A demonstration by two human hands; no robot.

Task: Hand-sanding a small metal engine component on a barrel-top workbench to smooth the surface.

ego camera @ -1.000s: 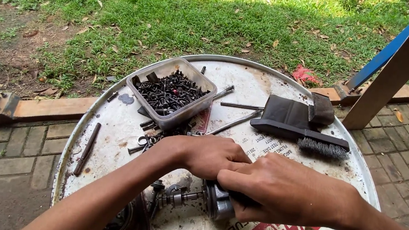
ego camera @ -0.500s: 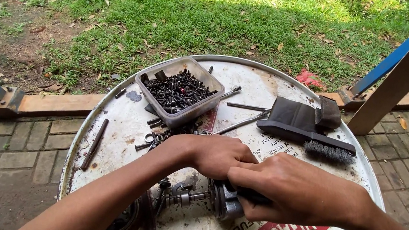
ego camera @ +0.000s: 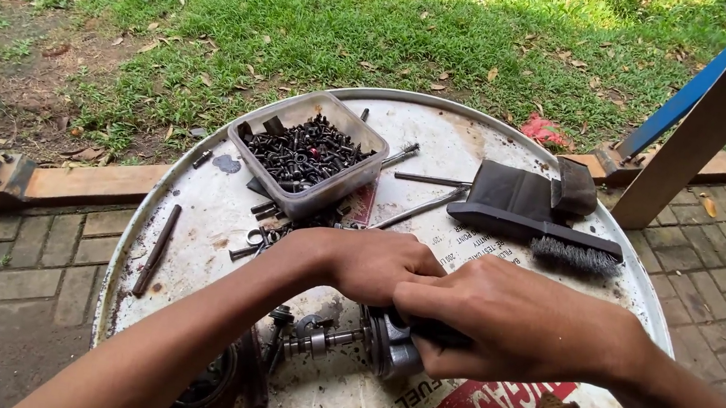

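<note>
Fingers of the right hand (ego camera: 520,321) are wrapped tight around the dark end of a shaft part (ego camera: 389,344), and the left hand (ego camera: 375,263) is curled over just behind it, fingers pressed shut on the same piece as far as I can see. The part sits low on the round white desk (ego camera: 203,206), its ribbed metal tip (ego camera: 314,341) poking out to the left, clear of both hands.

Compared with a second ago, little has shifted: both hands have stayed clamped in the same spot, with the left wrist turned only slightly. The view has tipped a touch, so the tub of black screws (ego camera: 307,154) and the wire brush (ego camera: 546,235) sit a little differently in frame, but neither has moved on the desk. The thin rod (ego camera: 154,250) at the left edge lies where it was. So the grip holds and the part looks unchanged.
</note>
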